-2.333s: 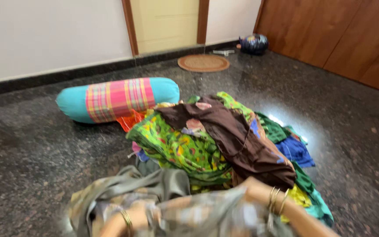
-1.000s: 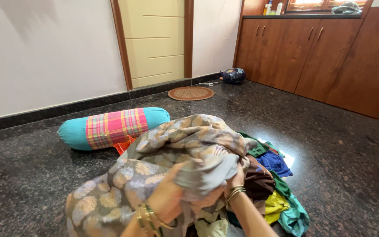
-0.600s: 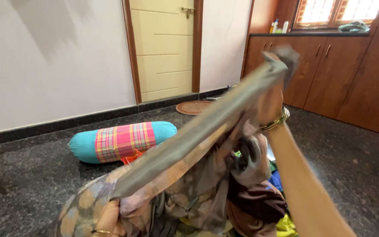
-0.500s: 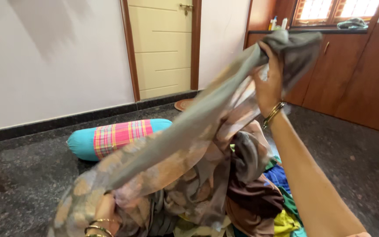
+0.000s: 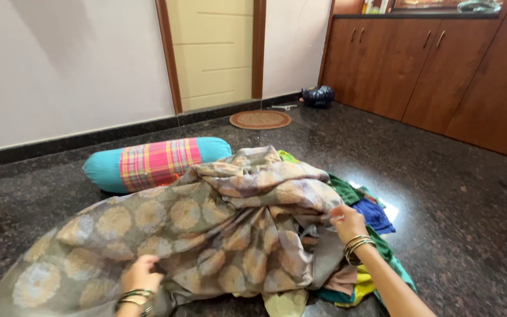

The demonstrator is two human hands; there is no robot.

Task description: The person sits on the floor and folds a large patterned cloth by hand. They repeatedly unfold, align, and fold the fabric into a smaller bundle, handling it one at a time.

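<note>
Both hands (image 5: 142,275) (image 5: 347,222) grip the patterned cloth (image 5: 206,229) spread between them.

Large cloth (image 5: 206,235): grey-olive with tan and pale blue round medallions. Bolster (image 5: 154,163): turquoise ends, pink, yellow and green plaid middle. Clothes pile (image 5: 377,235): blue, green, yellow and brown pieces. Floor (image 5: 453,194): dark speckled granite. Doormat (image 5: 260,119): brown, round. Cabinets (image 5: 441,58): reddish-brown wood.
</note>
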